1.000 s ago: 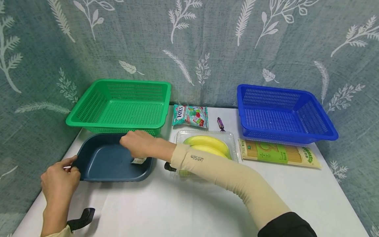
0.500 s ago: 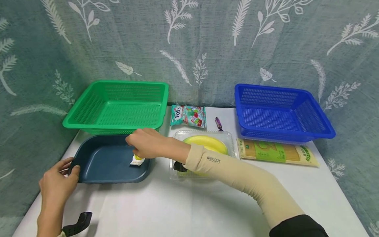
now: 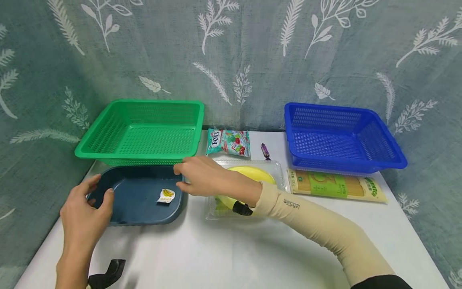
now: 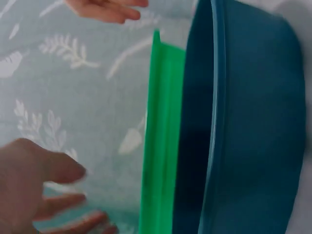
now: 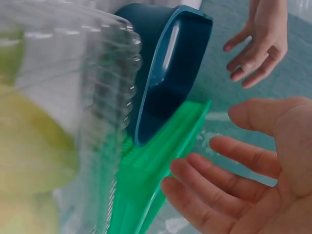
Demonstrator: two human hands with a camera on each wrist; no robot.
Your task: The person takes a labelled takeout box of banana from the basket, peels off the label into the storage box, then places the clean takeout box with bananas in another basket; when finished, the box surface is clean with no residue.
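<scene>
A small white label with a yellow banana picture [image 3: 166,195] lies inside the dark blue tub [image 3: 135,200], near its right end. My left hand [image 3: 86,212] is over the tub's left end, its thumb and fingers spread. In the left wrist view those fingers [image 4: 66,201] hold nothing and are apart from the tub. My right hand [image 3: 213,178] hovers between the tub's right edge and a clear plastic box [image 3: 281,176] of bananas [image 3: 254,173]. Its fingers [image 5: 222,178] are loosely extended with nothing in them, as the right wrist view shows. The forearm partly covers the box.
Behind the tub stands a green basket [image 3: 155,140]; a blue basket [image 3: 335,136] is at the back right. Between them lie a candy bag [image 3: 234,142] and a purple wrapped sweet [image 3: 265,151]. A spaghetti pack [image 3: 335,185] lies before the blue basket.
My right hand has let go of the label and moved right, away from it. My left hand has come off the tub's left rim and spread its fingers.
</scene>
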